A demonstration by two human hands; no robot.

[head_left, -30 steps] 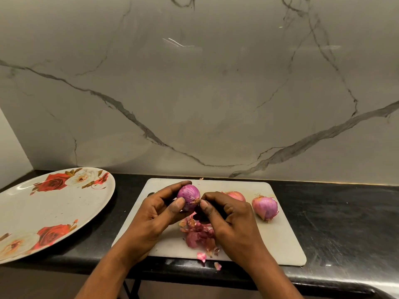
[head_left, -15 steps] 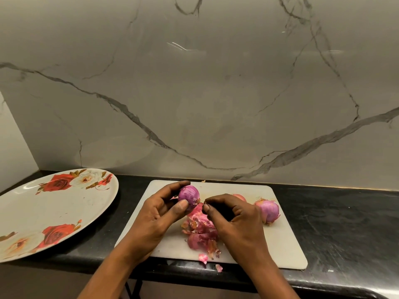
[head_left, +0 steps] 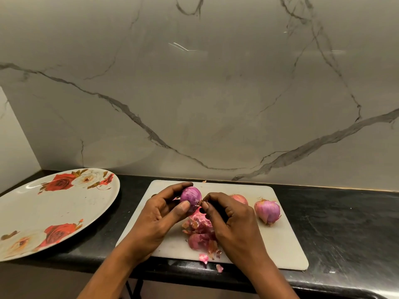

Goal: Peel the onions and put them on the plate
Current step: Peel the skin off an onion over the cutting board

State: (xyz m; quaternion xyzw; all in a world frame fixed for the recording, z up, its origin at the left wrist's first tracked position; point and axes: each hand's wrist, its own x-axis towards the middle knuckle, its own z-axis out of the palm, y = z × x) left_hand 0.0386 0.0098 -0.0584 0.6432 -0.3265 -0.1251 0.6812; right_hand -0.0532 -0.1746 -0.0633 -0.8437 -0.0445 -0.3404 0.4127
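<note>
**One onion nearly bare, none on the plate yet**

The left hand (head_left: 159, 214) grips the purple onion (head_left: 191, 196), thumb across its near face and fingers curled behind it, holding it up off the cutting board (head_left: 280, 244). The right hand (head_left: 228, 221) is closed in a pinch, its fingertips on the tufted end of that onion, on the side facing away from the left hand. Something dark shows inside the right palm, but I can't make out what it is.

The held onion looks smooth and glossy, so I'd judge it almost done, with only the dry bit at its end left to come off.

Right under both hands lies a pile of peels (head_left: 199, 231), and a few loose scraps (head_left: 219, 268) sit at the board's near edge, below the right wrist. Just beyond the right knuckles a second onion (head_left: 238, 198) peeks out, and a third onion (head_left: 267, 211) lies a little further to the right. Both have their papery skin on.

The flowered plate (head_left: 43, 212) sits well to the left of the left hand, with no onion on it. So, by my reckoning, every placing and two full peelings are still ahead.
</note>
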